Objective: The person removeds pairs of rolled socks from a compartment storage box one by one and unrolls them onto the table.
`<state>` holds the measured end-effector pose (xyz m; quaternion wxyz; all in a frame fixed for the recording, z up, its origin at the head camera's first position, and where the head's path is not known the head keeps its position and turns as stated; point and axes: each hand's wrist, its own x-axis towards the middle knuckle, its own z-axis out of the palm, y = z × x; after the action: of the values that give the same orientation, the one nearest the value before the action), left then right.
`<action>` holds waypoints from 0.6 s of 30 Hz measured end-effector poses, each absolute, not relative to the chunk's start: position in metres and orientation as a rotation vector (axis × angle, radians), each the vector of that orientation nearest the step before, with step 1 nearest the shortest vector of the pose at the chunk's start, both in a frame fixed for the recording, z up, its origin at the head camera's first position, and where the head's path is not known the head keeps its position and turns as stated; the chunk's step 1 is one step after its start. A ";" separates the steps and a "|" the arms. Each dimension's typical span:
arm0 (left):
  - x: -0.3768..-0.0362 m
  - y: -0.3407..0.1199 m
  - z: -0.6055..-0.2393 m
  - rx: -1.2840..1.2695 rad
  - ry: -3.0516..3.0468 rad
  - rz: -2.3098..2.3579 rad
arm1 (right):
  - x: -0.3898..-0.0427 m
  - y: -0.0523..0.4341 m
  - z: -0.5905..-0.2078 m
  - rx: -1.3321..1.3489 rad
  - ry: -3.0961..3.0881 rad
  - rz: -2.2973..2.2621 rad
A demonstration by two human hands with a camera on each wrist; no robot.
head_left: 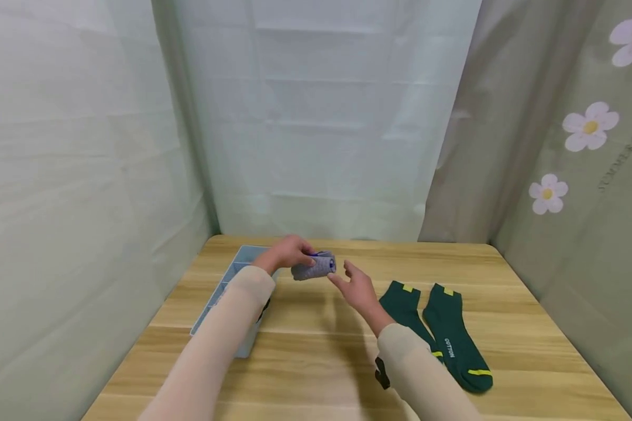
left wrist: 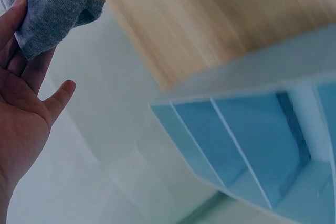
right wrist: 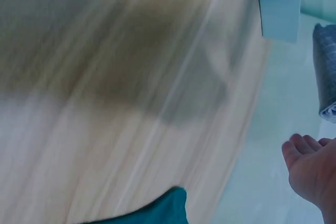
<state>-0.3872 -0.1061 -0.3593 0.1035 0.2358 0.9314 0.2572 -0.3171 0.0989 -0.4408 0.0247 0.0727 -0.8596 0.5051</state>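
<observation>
In the head view my left hand (head_left: 291, 252) grips a grey rolled-up sock bundle (head_left: 316, 268) above the table, its coiled end with a bit of blue facing right. My right hand (head_left: 359, 290), fingers extended and thumb apart, is held just right of that end with nothing in it. The left wrist view has the ribbed grey bundle (left wrist: 58, 17) between thumb and fingers, the little finger sticking out. From the right wrist, a gap separates the open right hand (right wrist: 312, 171) from the bundle (right wrist: 326, 72).
A pale blue divided box (head_left: 246, 344) stands on the left of the wooden table (head_left: 305, 362), partly behind the left forearm. Two dark green socks (head_left: 455, 336) with yellow marks lie flat on the right, one partly covered by the right arm. Curtains (head_left: 316, 146) surround the table.
</observation>
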 end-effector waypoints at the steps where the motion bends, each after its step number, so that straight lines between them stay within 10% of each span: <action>1: -0.386 -0.103 -0.362 0.705 2.740 0.762 | -0.318 0.101 -0.440 0.215 -2.656 1.593; 18: -0.369 -0.069 -0.404 0.679 2.633 1.196 | -0.326 0.127 -0.446 0.032 -2.439 2.015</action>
<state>-0.3694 -0.0694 -0.4038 0.0854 0.2277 0.8832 0.4010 -0.3261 0.1273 -0.4464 -0.0112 0.0102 -0.7708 0.6369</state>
